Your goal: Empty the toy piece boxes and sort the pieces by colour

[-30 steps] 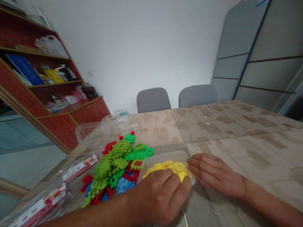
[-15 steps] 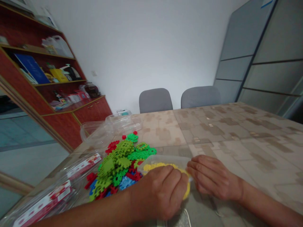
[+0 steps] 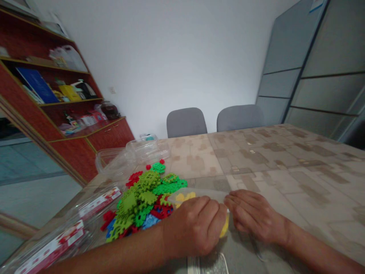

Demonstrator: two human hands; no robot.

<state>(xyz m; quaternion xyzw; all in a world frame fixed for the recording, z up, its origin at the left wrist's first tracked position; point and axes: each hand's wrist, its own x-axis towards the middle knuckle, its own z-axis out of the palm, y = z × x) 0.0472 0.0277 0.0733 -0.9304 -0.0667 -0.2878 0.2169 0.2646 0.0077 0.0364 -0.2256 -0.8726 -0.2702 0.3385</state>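
A translucent plastic container [image 3: 211,193] with yellow plastic pieces [image 3: 185,196] inside is between my hands. My left hand [image 3: 198,224] is closed at its near side and hides much of it. What lies under those fingers is hidden. My right hand [image 3: 253,215] pinches the container's right corner, fingers bent together. To the left, beside the container, lies a heap of toy building pieces: lime green pieces [image 3: 128,203], green pieces [image 3: 169,186], red pieces [image 3: 134,178] and blue pieces [image 3: 150,221].
Clear plastic boxes [image 3: 148,149] stand behind the heap. Clear packages with printed labels [image 3: 99,201] lie along the table's left edge. A shiny clear-and-silver item [image 3: 212,264] sits at the near edge. Two grey chairs [image 3: 186,122] stand beyond the patterned table [image 3: 256,152].
Less of the yellow pieces shows now, and more of the container's translucent surface covers the far side. Both hands stay at the container, with only slight shifts.
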